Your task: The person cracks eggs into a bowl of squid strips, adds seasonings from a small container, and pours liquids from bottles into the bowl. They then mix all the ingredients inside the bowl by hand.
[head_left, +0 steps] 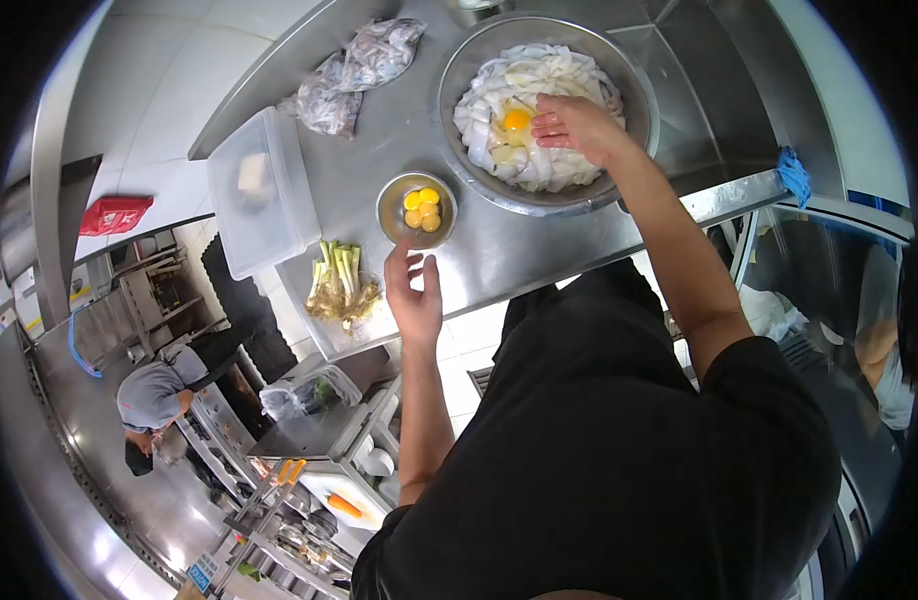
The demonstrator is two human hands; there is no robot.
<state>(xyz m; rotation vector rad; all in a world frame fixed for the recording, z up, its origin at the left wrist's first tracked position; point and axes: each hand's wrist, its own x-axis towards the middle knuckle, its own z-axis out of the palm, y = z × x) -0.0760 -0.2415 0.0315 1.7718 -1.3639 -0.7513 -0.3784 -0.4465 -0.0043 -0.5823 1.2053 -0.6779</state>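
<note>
A wide metal bowl (643, 165) holds a heap of pale white strips (539, 75) that look like cut squid. A raw egg yolk (517, 121) lies on the strips with clear egg white around it. Over the heap is my right hand (579, 128), fingers stretched out beside the yolk and nothing gripped. My left hand (416, 295) is at the near rim of a small metal bowl (388, 218), fingers apart and empty; whether it touches the rim I cannot tell. Several egg yolks (421, 208) sit in that small bowl.
Left on the steel counter (479, 265) are spring onion root ends (341, 282) and a translucent plastic tub (264, 190) with a pale block. Plastic bags (359, 75) lie behind. A sink (739, 80) is at right. A co-worker (159, 400) bends at lower left.
</note>
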